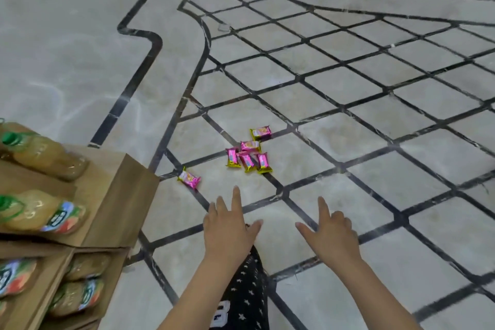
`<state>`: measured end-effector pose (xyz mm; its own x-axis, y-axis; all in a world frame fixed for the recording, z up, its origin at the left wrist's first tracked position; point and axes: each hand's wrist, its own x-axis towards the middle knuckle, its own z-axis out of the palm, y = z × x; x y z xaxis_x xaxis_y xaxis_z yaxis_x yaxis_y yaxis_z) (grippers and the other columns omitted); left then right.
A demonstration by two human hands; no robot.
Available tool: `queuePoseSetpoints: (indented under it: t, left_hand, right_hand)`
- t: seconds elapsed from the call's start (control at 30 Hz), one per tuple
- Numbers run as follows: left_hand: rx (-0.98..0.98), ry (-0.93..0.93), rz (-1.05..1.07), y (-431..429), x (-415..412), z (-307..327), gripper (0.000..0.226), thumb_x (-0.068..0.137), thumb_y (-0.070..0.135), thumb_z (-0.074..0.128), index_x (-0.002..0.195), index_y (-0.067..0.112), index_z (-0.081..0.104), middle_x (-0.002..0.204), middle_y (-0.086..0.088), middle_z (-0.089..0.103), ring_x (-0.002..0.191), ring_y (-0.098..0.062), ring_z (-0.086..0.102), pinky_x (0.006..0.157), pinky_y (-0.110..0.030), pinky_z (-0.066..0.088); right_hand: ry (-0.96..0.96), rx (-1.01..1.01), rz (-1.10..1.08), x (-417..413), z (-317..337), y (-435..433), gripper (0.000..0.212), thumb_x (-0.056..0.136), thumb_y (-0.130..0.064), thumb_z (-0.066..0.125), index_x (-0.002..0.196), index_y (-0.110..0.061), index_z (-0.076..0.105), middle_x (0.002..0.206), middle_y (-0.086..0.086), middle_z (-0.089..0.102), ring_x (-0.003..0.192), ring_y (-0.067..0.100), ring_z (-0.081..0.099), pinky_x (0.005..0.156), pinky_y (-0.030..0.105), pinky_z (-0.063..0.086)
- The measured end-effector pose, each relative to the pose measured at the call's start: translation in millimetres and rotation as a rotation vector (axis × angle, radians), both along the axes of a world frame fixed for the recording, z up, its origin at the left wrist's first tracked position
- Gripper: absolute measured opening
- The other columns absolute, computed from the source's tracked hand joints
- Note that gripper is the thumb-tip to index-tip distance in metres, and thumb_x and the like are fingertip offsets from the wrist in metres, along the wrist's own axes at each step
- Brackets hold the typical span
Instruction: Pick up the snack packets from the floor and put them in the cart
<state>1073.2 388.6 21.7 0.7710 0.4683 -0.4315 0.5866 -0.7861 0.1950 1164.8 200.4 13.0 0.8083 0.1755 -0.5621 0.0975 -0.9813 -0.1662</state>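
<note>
Our left hand and right hand hover outstretched, each grip released, fingers loose, nothing held. Just ahead on the floor lie the packets, five bunched and a stray nearer the shelf. We should scoop the bunch with both palms, then pinch the stray. We see no cart.

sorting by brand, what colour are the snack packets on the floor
The snack packets are pink, yellow ends; head view.

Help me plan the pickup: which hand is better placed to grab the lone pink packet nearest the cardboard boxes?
Left, probably. The left hand is open, empty and closest to the lone packet; the right hand is farther off.
</note>
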Motion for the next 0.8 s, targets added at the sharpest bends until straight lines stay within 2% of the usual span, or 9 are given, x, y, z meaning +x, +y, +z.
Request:
queuePoseSetpoints:
  t: [0.13,0.3,0.4,0.57,0.8]
  left_hand:
    - [-0.034,0.024,0.002,49,82,-4,0.095,0.09,0.076,0.033,0.156,0.024,-0.011,0.16,-0.017,0.02,0.146,-0.035,0.022,0.117,-0.044,0.028]
    - [-0.013,-0.04,0.019,91,169,-21,0.097,0.085,0.079,0.033,0.158,0.025,-0.001,0.154,-0.018,0.032,0.142,-0.035,0.03,0.113,-0.045,0.03]
    - [0.014,-0.014,0.044,101,215,-51,0.094,0.087,0.078,0.033,0.158,0.026,-0.001,0.152,-0.015,0.035,0.14,-0.034,0.032,0.111,-0.044,0.031]
    - [0.04,0.077,0.097,117,276,-169,0.087,0.092,0.072,0.033,0.157,0.028,-0.002,0.15,-0.016,0.038,0.136,-0.034,0.037,0.109,-0.043,0.033]
    - [0.066,0.196,0.157,133,339,-411,0.085,0.091,0.075,0.029,0.156,0.033,-0.005,0.144,-0.015,0.042,0.129,-0.034,0.042,0.1,-0.043,0.04]
  right_hand:
    - [0.035,-0.015,-0.012,77,-15,52,0.086,0.091,-0.068,0.037,0.155,-0.027,-0.002,0.144,0.016,0.037,0.131,0.034,0.036,0.103,0.043,0.038]
    - [0.014,-0.019,0.019,170,-33,94,0.082,0.093,-0.063,0.041,0.155,-0.025,0.003,0.14,0.021,0.04,0.126,0.037,0.04,0.095,0.044,0.04]
    - [0.02,-0.021,0.042,220,-59,114,0.082,0.092,-0.061,0.042,0.155,-0.027,0.002,0.142,0.021,0.039,0.13,0.037,0.037,0.098,0.045,0.039]
    - [0.144,-0.053,0.127,291,-173,145,0.083,0.093,-0.061,0.042,0.155,-0.028,-0.001,0.142,0.021,0.036,0.132,0.039,0.035,0.1,0.045,0.038]
    - [0.173,-0.092,0.271,377,-398,180,0.086,0.092,-0.065,0.04,0.155,-0.028,-0.005,0.143,0.021,0.035,0.13,0.038,0.036,0.099,0.044,0.037]
